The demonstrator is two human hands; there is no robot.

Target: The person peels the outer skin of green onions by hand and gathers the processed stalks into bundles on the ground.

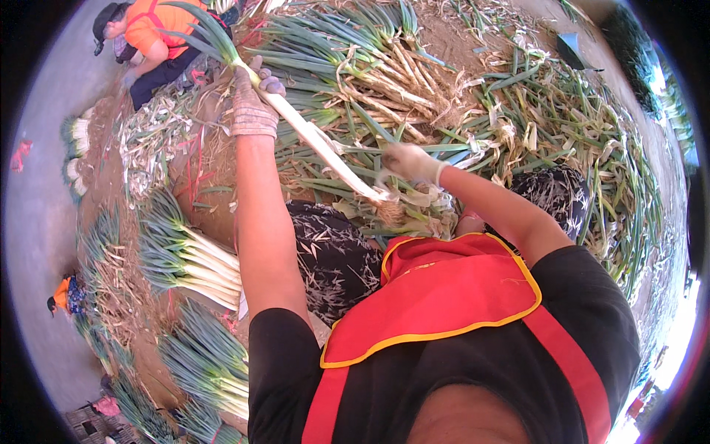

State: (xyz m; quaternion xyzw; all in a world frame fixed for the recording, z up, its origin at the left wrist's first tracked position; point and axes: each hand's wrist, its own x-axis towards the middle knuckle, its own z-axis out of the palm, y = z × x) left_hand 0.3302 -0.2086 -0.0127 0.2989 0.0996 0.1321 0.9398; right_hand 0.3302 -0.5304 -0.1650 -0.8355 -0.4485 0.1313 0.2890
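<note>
My left hand (255,100), in a soiled knit glove, is closed around a long green onion (310,136) near where its white shank meets the green leaves. The onion slants down to the right, its root end beside my lap. My right hand (413,162), also gloved and blurred, is to the right of the lower shank; a pale strip, perhaps peeled skin, hangs at its fingers. Whether it grips that strip I cannot tell. Beyond both hands lies a heap of unpeeled green onions (383,83) with brown, soil-covered roots.
Stripped leaves (599,166) cover the ground at the right. Cleaned white-stalked green onions (205,258) lie at the left, above another bundle (216,366). A person in an orange shirt (161,25) bends at the upper left; another person (66,294) is farther off. Red twine (194,166) lies between.
</note>
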